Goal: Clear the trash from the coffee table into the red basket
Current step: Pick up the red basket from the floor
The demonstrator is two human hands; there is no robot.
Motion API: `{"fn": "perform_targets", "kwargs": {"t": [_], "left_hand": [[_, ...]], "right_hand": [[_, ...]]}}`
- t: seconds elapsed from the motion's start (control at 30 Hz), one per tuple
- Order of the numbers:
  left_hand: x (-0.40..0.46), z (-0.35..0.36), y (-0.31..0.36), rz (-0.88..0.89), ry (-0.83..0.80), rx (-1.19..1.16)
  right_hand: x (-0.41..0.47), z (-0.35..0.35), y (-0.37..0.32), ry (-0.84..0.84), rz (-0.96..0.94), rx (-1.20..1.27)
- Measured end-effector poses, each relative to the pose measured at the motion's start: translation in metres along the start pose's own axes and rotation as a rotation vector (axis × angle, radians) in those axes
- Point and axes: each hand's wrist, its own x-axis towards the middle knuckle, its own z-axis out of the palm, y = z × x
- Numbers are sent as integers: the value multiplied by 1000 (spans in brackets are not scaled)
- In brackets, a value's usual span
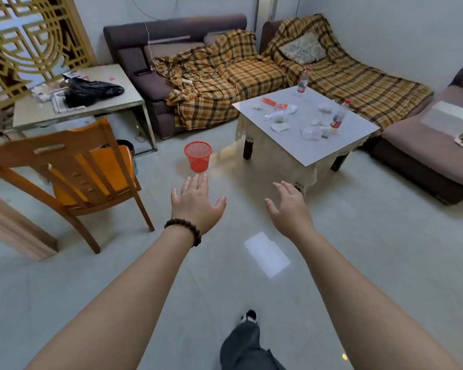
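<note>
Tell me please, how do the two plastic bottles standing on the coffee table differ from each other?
The far bottle stands at the back corner of the coffee table, away from the litter; the near bottle stands by the right edge, among scraps. The far bottle looks clear inside, while the near bottle shows something dark in its middle. Both stand upright, with red caps and red-and-white labels.

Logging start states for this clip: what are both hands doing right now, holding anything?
Left hand: open, fingers spread, holding nothing.
Right hand: open, fingers loosely curved, holding nothing.
</note>
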Motion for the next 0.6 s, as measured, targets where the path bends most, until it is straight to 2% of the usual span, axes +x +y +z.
{"fn": "perform_targets", "kwargs": {"t": [0.3,0.6], "left_hand": [[165,41,14,-32,-25,80],[332,44,43,-21,-46,117]], "right_hand": [[167,19,35,-64,47,14],[331,9,50,-123,64,-4]]}}
